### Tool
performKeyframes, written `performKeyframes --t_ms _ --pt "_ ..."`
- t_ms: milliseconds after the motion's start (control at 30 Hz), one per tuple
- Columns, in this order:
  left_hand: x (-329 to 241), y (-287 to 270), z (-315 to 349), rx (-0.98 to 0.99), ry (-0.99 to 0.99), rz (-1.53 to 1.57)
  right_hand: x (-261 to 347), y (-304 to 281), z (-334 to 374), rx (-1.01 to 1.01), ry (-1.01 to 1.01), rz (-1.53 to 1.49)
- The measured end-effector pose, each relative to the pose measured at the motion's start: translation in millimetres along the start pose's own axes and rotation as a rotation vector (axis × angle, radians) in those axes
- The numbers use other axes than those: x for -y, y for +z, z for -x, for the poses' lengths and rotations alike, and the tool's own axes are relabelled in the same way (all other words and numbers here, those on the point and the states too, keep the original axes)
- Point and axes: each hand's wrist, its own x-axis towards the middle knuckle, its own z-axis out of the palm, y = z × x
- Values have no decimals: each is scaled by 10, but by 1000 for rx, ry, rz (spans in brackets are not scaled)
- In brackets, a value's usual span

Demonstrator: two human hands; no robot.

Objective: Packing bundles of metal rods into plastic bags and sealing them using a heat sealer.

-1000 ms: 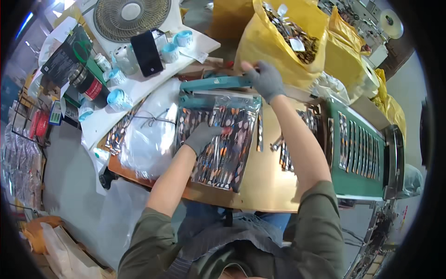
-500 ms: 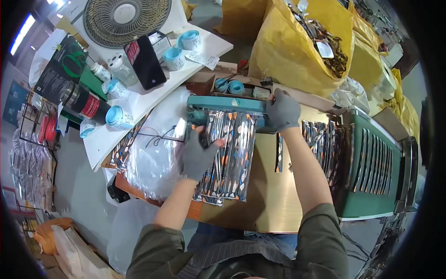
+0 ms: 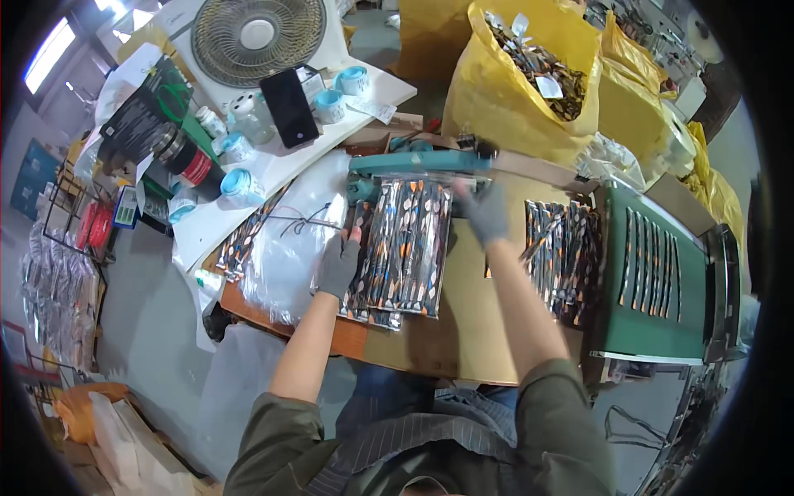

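Note:
A clear plastic bag of slim dark packets with orange and white marks (image 3: 409, 248) lies in front of a teal bar-type heat sealer (image 3: 418, 163). My left hand (image 3: 337, 264), in a grey glove with bare fingertips, rests on the left side of the bags with its fingers stretched out. My right hand (image 3: 486, 211), gloved alike, is at the bag's upper right corner, just below the sealer's arm. Motion smears its fingers, so their grip is unclear. Another filled bag (image 3: 376, 317) shows partly underneath.
Loose packets (image 3: 562, 256) are heaped at right, beside a green conveyor belt (image 3: 616, 331) bearing several more. Clear plastic bags (image 3: 285, 248) lie at left, under a white shelf (image 3: 289, 161) with a phone (image 3: 289, 107) and blue label rolls (image 3: 241, 187). A yellow sack (image 3: 488, 99) stands behind.
My right hand has left the sealer arm's right end and come down to the bag's corner. The arm's right end now sits higher. My left hand's fingers have straightened. The whole view has shifted slightly.

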Motion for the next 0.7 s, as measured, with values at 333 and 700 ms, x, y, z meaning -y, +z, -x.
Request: performKeyframes --t_ms 333,700 --pt "-151 -821 1460 343 -162 654 182 294 2374 1220 442 -1478" --pt "1362 -3318 3859 -464 -741 -439 2703 873 3443 1649 -289 -872"
